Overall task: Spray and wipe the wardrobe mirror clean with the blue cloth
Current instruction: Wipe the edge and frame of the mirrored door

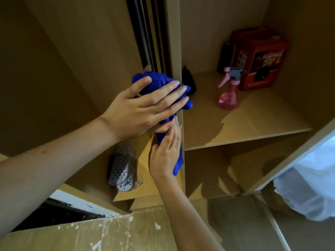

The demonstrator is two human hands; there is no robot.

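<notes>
The blue cloth (158, 80) is bunched against the front edge of the wardrobe's upright wooden divider (173, 42). My left hand (139, 107) lies flat over the cloth's upper part, fingers spread. My right hand (165, 153) grips the cloth's hanging lower end just below. The pink spray bottle (228, 96) with a grey-and-pink trigger stands alone on the right-hand shelf (253, 122), apart from both hands. A door panel (306, 160) at the lower right shows a bright surface; I cannot tell whether it is the mirror.
A red box (259, 58) and a dark cylinder (224, 57) stand at the back of the right shelf. A small black object (189, 80) sits beside the divider. A grey perforated item in plastic (123, 171) lies on the lower left shelf. Dark sliding tracks (145, 33) run above.
</notes>
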